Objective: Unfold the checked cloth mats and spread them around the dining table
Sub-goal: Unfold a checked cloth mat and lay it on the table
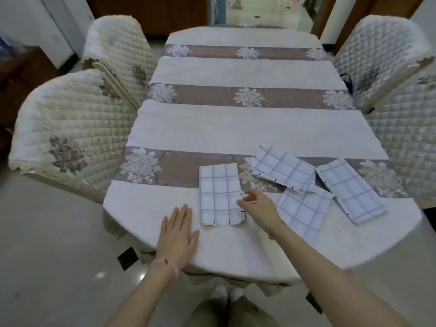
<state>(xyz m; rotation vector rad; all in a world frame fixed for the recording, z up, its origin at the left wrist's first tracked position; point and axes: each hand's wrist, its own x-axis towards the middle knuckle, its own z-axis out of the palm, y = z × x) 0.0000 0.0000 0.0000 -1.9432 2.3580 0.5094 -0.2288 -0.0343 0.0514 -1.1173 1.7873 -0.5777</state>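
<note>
Left hand lies flat on the counter; right hand, loose and holding nothing, sits at the nearest folded mat edge — pinch only the top layer, then open it slowly.

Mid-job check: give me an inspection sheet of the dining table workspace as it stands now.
Surface: white and taupe floral-striped tablecloth covers the table.
Job's things: four white cloth mats with blue checks, all folded, at the near end: near-left mat, far mat, near-middle mat, right mat. The far mat overlaps the near-middle mat.
Clutter: nothing seen.
Hands: left hand flat on the tablecloth; right hand at the near-left mat's right edge, grip unclear.
Cables: nothing seen.
Surroundings: quilted cream chairs at left and right; pale tiled floor.
</note>
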